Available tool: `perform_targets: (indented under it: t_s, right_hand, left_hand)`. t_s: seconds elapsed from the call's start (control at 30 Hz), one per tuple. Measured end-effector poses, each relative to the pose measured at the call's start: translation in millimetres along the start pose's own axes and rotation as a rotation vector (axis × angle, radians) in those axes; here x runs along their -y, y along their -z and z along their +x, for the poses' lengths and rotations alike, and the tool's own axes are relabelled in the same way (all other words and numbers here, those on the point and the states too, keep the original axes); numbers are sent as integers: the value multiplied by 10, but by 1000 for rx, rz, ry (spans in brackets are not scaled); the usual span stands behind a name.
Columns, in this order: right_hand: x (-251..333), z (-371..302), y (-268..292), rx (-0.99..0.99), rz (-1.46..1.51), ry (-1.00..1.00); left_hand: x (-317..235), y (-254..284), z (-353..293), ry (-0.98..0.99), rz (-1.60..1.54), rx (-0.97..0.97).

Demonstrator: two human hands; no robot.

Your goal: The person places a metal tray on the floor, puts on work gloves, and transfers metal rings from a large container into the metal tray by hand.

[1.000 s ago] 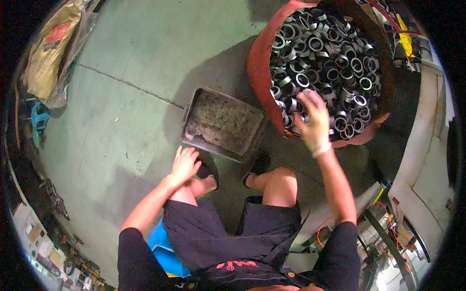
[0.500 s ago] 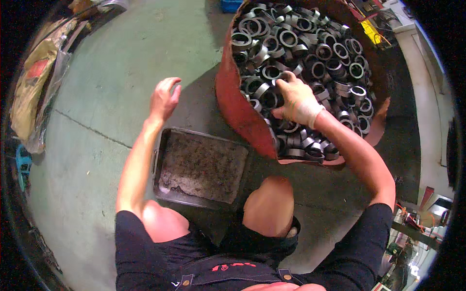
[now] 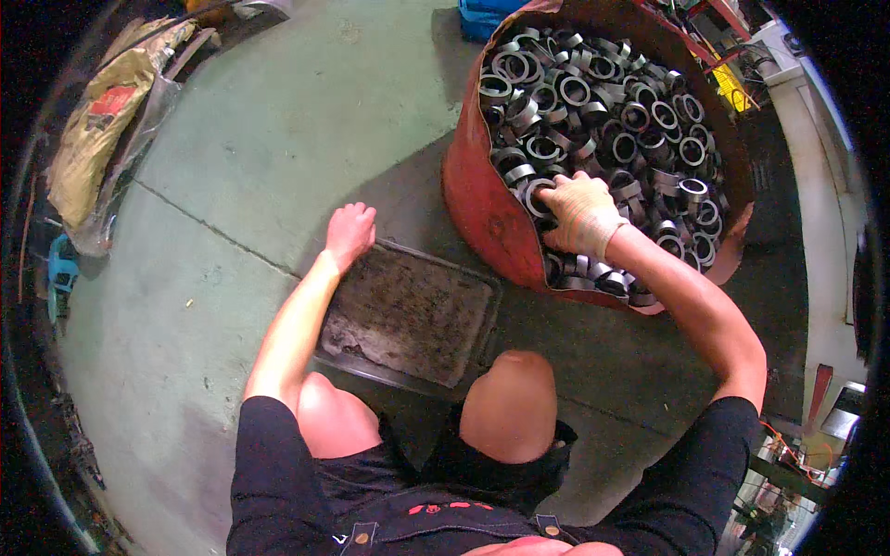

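Note:
My right hand [image 3: 584, 217], in a pale work glove, reaches into a red drum [image 3: 491, 208] heaped with loose metal rings [image 3: 624, 148]. Its fingers are bent round a grey metal ring [image 3: 535, 200] near the drum's left wall; the fingertips are partly hidden. My left hand [image 3: 350, 233] is bare, its fingers curled in, with nothing visible in them. It hovers at the far left corner of a shallow dark tray [image 3: 408, 382]; whether it touches the rim I cannot tell. The tray's bottom is stained and grimy, and no rings lie in it.
My knees [image 3: 510, 408] are close to the tray's near edge. A blue container [image 3: 484, 18] stands beyond the drum. On the left lie tan sacks [image 3: 102, 148] and a light-blue object [image 3: 63, 269]. A pale machine or cabinet edge [image 3: 816, 213] runs along the right.
My left hand has come down and right to the tray's corner, and its fingers have curled in. My right hand has closed in on a ring. The whole view has shifted slightly.

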State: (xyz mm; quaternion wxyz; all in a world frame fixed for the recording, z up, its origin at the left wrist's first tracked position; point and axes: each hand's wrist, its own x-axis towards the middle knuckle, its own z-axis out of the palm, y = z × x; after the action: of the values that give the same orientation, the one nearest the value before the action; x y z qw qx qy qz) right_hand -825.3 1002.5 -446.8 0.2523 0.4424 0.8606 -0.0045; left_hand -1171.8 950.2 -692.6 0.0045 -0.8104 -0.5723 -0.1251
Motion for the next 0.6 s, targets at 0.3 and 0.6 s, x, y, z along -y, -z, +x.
perform_targets:
  t_s: [0.3,0.6]
  right_hand:
    - [7,13,-95,-15,106,-27]
    - [-8,79,7,50,107,-79]
  left_hand:
    - [-225,-5,-27,-22,8,178]
    - [-262,-68,-66,-6,-21,138]
